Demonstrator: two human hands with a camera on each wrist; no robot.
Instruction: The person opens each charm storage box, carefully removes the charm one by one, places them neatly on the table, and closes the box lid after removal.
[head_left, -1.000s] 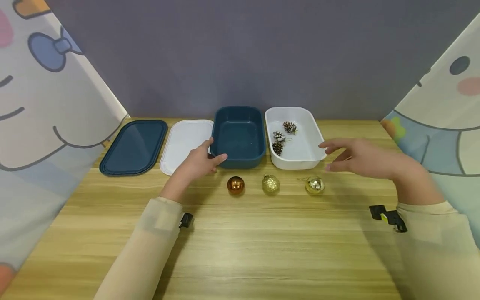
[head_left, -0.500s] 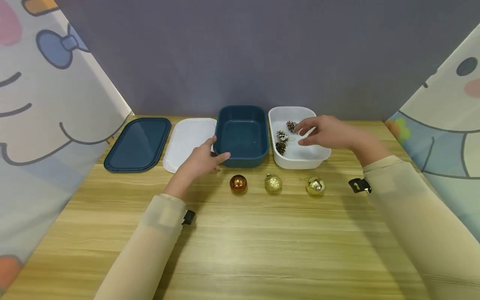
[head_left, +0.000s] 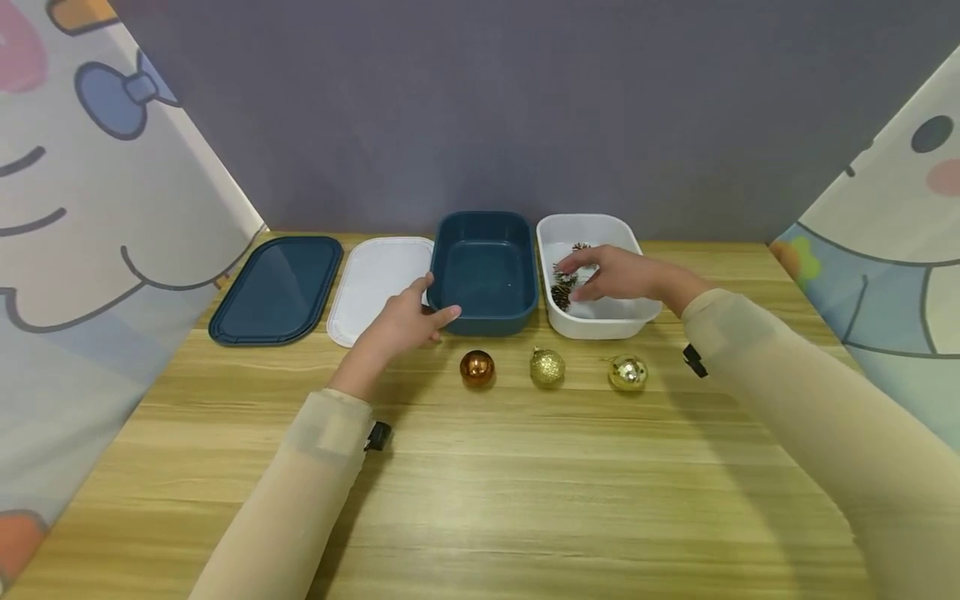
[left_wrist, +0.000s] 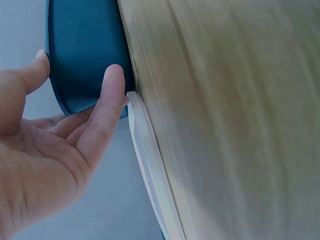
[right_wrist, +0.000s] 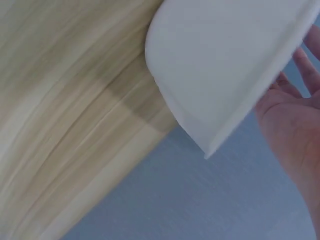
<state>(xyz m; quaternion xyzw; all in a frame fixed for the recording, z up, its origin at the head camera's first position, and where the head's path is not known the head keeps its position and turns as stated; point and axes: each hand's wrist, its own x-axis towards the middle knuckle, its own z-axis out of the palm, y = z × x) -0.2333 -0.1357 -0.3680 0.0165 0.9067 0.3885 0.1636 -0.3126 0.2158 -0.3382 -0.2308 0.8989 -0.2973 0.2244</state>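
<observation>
My left hand (head_left: 401,323) rests against the near left corner of a dark blue plastic container (head_left: 487,325). In the left wrist view, the thumb lies at the container's rim and the extended fingers (left_wrist: 107,100) lie along its side. My right hand (head_left: 618,273) reaches over the right rim of a white container (head_left: 603,329), thumb and fingers parted around several snow-tipped pine cones (head_left: 562,295). The hand partly hides the cones in the head view. The container's wall hides the fingertips and cones in the right wrist view.
A white lid (head_left: 375,283) and a dark blue lid (head_left: 277,290) lie left of the containers. In front stand a copper bauble (head_left: 477,368), a glittery gold bauble (head_left: 547,367) and a shiny gold bauble (head_left: 627,372). A grey wall (head_left: 480,108) rises behind.
My right hand has moved left from beside the white container, over its rim and down to the pine cones. The left hand has stayed at the blue container.
</observation>
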